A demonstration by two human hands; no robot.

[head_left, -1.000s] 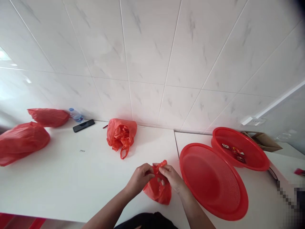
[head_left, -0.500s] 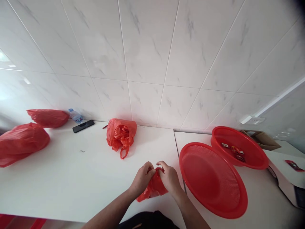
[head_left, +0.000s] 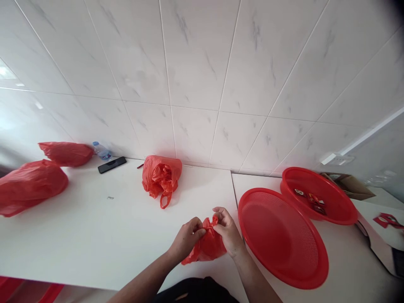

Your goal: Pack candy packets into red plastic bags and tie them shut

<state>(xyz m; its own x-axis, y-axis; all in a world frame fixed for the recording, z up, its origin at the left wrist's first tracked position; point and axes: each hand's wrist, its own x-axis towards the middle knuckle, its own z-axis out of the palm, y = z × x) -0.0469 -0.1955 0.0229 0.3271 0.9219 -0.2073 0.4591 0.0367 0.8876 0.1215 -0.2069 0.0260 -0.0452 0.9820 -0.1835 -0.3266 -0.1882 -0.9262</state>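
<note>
A small red plastic bag sits on the white table in front of my body, its gathered neck upward. My left hand pinches the left side of that neck between thumb and bent fingers. On the other side, my right hand grips a twisted end of the bag between thumb and fingers. What the bag contains is hidden. Just right of my right hand lies an empty red plastic basket, perforated along its sides. A crumpled red bag bundle with a loop handle rests farther back, near the wall.
A second red basket holds several small packets, beside a cardboard box. Two filled red bags, a water bottle and a black phone lie at left. Red-and-black packets are at far right.
My right hand has moved slightly up and right, its fingers opening a little around the bag's end. The bag's neck now stands up more between my hands. The far-right packets have shifted.
</note>
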